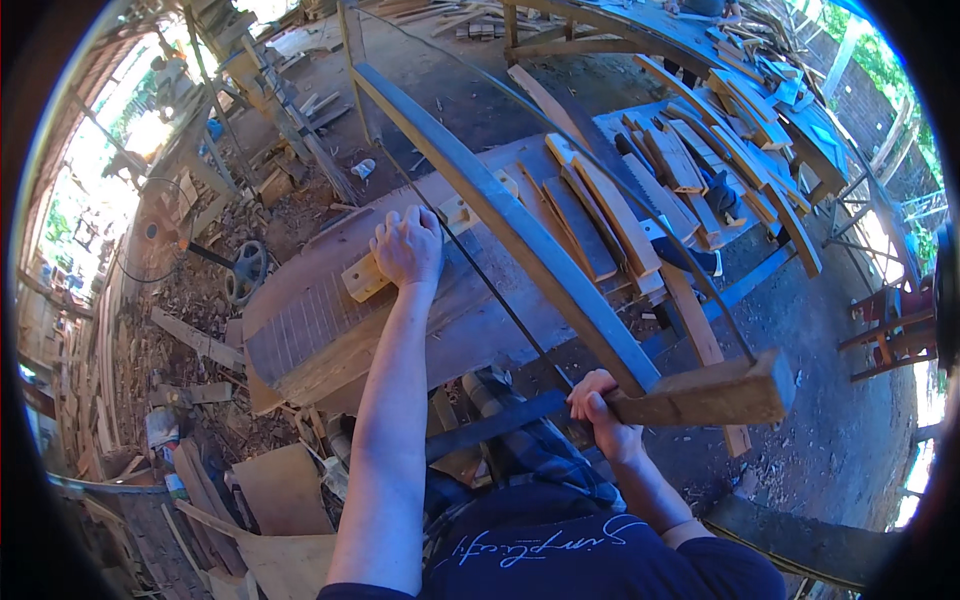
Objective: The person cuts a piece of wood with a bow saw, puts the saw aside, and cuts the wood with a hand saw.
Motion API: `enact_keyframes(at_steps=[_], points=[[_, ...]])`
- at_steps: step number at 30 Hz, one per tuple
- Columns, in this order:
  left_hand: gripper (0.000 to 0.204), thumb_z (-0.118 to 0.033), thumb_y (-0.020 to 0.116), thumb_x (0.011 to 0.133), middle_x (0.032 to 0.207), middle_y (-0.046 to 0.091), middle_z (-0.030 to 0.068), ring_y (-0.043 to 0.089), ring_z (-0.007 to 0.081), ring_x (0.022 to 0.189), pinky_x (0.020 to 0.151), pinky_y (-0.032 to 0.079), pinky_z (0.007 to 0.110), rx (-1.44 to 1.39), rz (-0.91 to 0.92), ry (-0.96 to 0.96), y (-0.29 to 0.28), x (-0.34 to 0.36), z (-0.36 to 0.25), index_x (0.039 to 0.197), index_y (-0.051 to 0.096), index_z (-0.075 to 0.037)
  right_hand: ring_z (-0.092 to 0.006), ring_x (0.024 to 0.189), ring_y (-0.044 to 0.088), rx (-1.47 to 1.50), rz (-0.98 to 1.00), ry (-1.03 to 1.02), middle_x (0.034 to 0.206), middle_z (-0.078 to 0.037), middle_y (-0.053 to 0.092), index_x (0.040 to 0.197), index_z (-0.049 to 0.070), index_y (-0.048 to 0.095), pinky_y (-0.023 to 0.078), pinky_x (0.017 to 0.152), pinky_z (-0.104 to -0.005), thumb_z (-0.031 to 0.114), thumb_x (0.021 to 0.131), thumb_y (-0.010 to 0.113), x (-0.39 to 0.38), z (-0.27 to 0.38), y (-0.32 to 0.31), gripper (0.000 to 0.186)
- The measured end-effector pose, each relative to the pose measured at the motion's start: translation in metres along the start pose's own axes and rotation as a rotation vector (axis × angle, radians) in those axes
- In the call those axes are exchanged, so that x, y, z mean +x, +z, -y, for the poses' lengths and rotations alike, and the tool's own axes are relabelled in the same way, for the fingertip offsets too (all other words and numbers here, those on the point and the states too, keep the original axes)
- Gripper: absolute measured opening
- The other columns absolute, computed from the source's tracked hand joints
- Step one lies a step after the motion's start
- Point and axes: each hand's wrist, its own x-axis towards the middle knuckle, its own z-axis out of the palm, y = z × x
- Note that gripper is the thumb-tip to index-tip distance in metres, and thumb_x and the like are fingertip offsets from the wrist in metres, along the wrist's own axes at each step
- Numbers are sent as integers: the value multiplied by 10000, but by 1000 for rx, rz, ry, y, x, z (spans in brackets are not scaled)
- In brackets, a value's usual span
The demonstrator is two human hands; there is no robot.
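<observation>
My right hand (605, 415) is wrapped round the near end of a large wooden frame saw (505, 225). Its long beam slants away to the upper left, with a thin dark blade stretched along its left side and a cord along its right. Curled over a pale wooden strip (366, 279), my left hand (408, 245) presses it onto a thick wooden block (300, 335). The blade passes just right of my left knuckles and crosses the strip. How deep it sits in the wood, I cannot tell. Parallel lines mark the block's left part.
Boards and offcuts (605, 210) lie on the bench to the right, among them a handsaw (655, 185) and a dark-handled tool (722, 200). A handwheel (247, 272) stands at left amid wood scraps. Farther back right, a blue-topped table (640, 35) holds more wood.
</observation>
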Motion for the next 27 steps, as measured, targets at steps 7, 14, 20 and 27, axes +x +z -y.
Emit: enact_keyframes(at_steps=[7, 14, 20, 27], points=[[228, -275, 552, 847, 755, 605, 63, 598, 269, 757, 667, 456, 423, -3, 12, 59, -8, 3, -2, 687, 627, -131, -134, 634, 526, 208, -45, 14, 674, -41, 528, 797, 52, 527, 444, 645, -297, 179, 905, 631, 26, -5, 13, 196], [217, -274, 562, 841, 741, 603, 61, 601, 273, 743, 664, 456, 425, 27, 16, 43, -1, -1, -1, 686, 625, -138, -120, 647, 537, 304, -72, 85, 698, -50, 553, 815, 43, 553, 443, 622, -272, 108, 900, 615, 36, -11, 19, 124], [228, -271, 561, 851, 725, 601, 68, 599, 281, 732, 656, 457, 428, -34, -34, 54, -2, 4, -10, 678, 615, -132, -153, 620, 548, 366, -79, 26, 690, -77, 553, 811, 45, 541, 471, 652, -318, 65, 878, 619, 24, -1, 4, 105], [236, -257, 548, 866, 748, 600, 79, 594, 299, 731, 655, 457, 443, 9, -109, 81, -1, -2, -3, 681, 604, -121, -119, 628, 564, 237, -161, 70, 690, -56, 572, 816, 26, 567, 469, 590, -283, 78, 902, 611, 17, -17, 1, 110]])
